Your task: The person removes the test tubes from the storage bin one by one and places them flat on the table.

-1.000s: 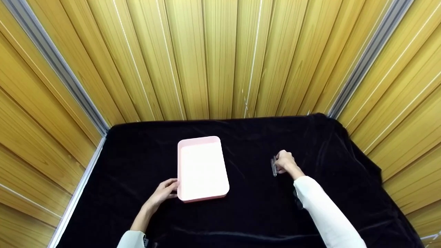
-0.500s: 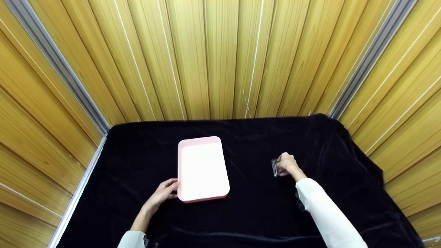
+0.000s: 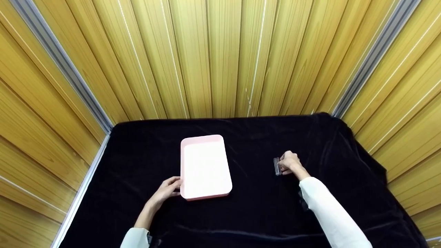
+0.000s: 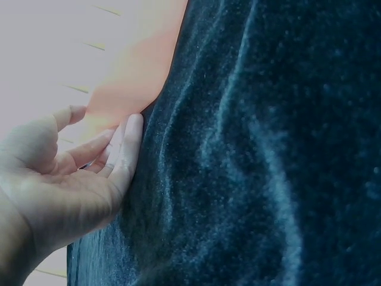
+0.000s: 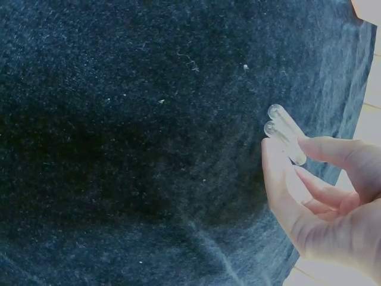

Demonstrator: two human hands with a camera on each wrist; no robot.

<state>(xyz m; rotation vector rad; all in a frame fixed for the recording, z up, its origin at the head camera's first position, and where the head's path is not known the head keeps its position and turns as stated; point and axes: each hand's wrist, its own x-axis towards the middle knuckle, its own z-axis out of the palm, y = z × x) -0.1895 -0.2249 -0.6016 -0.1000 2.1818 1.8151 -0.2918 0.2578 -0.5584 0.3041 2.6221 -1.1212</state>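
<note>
A pale pink rectangular tray lies left of centre on the black cloth in the head view. At its near left corner my left hand holds the edge. The left wrist view has the thumb at the tray's rim and the fingers against its lower side. Off to the right of the tray, my right hand pinches two clear tubes with rounded ends, which look like small test tubes. They sit side by side between thumb and fingers, low over the cloth. Whether they touch it I cannot tell.
Black velvety cloth covers the table, with some folds near the front. Yellow wood-patterned panels stand behind and at both sides, with grey metal posts at the corners. Specks of lint dot the cloth.
The two tubes now look closer together in my right hand, which has shifted only slightly. My left hand stays at the tray. The whole head view has drifted a little.
</note>
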